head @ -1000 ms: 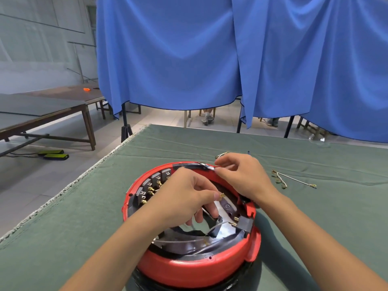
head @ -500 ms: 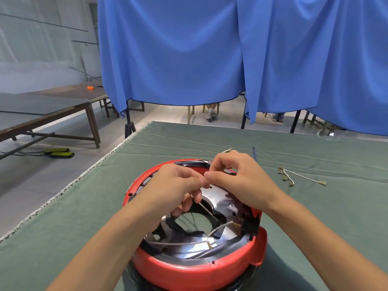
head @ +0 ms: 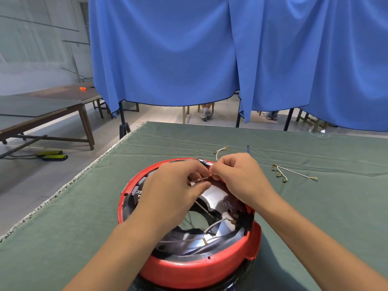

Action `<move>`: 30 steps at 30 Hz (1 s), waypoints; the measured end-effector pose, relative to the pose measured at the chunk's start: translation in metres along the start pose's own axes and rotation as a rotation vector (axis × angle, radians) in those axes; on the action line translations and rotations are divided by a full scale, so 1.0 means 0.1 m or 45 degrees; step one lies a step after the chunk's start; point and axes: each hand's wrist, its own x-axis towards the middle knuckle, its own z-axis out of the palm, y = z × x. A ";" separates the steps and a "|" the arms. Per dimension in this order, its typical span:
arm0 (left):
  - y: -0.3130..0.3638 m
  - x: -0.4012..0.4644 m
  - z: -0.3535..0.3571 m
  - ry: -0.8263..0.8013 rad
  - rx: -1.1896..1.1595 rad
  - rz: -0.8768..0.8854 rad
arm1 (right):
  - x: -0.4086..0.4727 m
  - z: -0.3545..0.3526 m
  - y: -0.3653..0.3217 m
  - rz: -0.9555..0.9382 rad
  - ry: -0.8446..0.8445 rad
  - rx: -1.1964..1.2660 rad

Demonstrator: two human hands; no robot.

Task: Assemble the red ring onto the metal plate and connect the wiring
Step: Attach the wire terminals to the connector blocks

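Observation:
The red ring (head: 195,269) sits on the green table cloth directly in front of me, with the shiny metal plate (head: 216,200) inside it. White wires (head: 214,224) with brass terminals run across the plate's opening. My left hand (head: 174,192) and my right hand (head: 237,177) meet over the ring's far side. Both pinch a thin wire (head: 199,180) with a brass terminal between their fingertips. The hands hide the far inner rim of the ring.
Two loose white wire pieces lie on the green cloth (head: 84,217): a short one (head: 220,151) behind my hands and a longer one (head: 294,174) to the right. A blue pen (head: 248,149) lies behind. The table's left edge runs diagonally. Blue curtains hang beyond.
My left hand rose from inside the ring to meet my right hand, and both now pinch the wire at the far rim. The view shifted slightly.

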 end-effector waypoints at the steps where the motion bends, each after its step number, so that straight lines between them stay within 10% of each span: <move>1: 0.02 -0.01 0.00 0.022 0.071 0.040 | -0.02 0.01 0.00 0.000 0.017 -0.057; 8: 0.10 -0.04 0.01 0.095 0.273 0.126 | -0.06 0.00 -0.02 0.036 -0.042 -0.133; 13: 0.06 -0.02 0.02 -0.218 0.124 0.074 | -0.06 0.00 0.19 -0.008 0.302 -0.353; 17: 0.07 -0.03 0.07 -0.379 -0.004 0.114 | -0.03 0.02 0.35 0.362 0.079 -0.133; 30: 0.09 0.11 0.09 -0.683 -0.190 0.112 | 0.01 -0.02 0.33 0.218 -0.027 -0.250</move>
